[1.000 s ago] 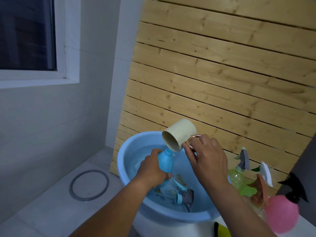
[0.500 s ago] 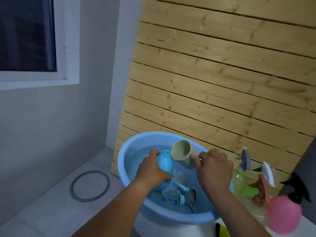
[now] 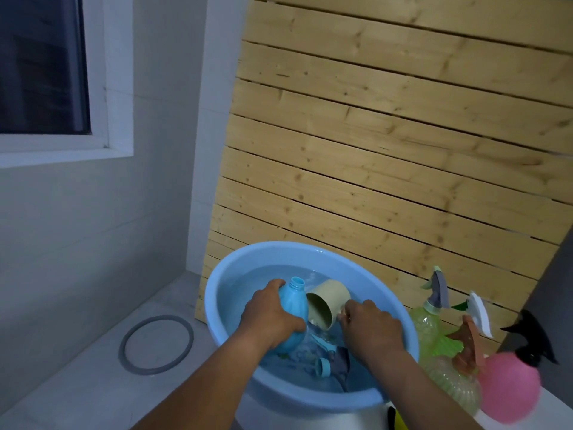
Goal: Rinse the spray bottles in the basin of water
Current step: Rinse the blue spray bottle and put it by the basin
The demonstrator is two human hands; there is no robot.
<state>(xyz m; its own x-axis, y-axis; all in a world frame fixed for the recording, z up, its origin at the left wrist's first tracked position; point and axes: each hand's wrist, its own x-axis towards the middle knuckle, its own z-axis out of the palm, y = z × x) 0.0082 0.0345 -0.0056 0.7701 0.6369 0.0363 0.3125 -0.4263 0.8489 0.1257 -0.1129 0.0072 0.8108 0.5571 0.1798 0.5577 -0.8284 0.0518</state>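
- A slatted pine panel (image 3: 387,156) leans against a grey tiled wall, with a dark window (image 3: 40,63) at upper left and a grey rubber ring (image 3: 156,344) lying on the floor.
- The blue basin (image 3: 217,293) of water sits on a white surface, low in front of the person.
- The left hand (image 3: 271,315) wraps its fingers round the blue bottle (image 3: 293,302), holding it tilted in the basin with its capless neck up, probably so water can go in.
- The right hand (image 3: 369,328) grips the handle of the beige cup (image 3: 325,305); the cup lies on its side, mouth dipped toward the water, seemingly to scoop.
- A trigger spray head (image 3: 333,363) lies submerged near the basin's front.
- Just right of the basin stand a green spray bottle (image 3: 429,321), a clear one (image 3: 455,377) and a pink one (image 3: 508,386), apparently waiting their turn.
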